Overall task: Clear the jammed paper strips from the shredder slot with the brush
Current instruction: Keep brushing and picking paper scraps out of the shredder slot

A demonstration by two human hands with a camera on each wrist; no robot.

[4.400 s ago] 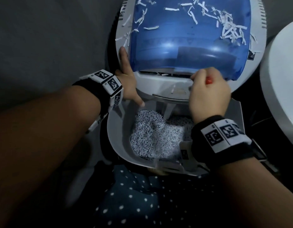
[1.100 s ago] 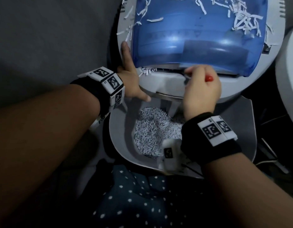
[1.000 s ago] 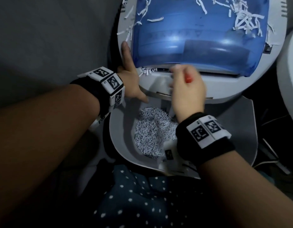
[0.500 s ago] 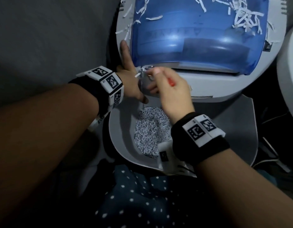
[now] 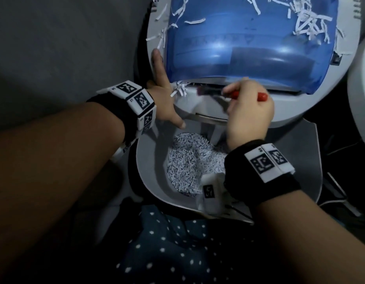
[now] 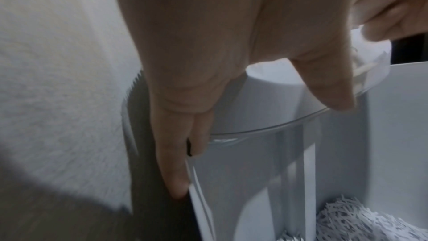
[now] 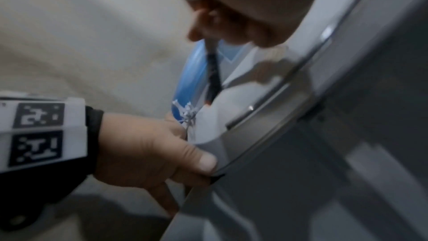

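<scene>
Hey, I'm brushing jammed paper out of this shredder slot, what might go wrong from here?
The brush may push strips deeper into the slot rather than out. The loosened clump at the slot's left end could fall beside the bin. The left hand steadies the shredder head; it may shift if released.

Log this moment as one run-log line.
step: brushing slot | right hand: grips red-handled brush at slot | left hand: braces shredder | paper strips: bunched at slot's left end

Shredder head (image 5: 208, 107) above the bin (image 5: 148, 160), shredded paper (image 5: 189, 160) inside; strips (image 5: 180, 90) at the slot's left end, left hand (image 5: 165, 103) beside, right hand (image 5: 249, 111) rightward.
</scene>
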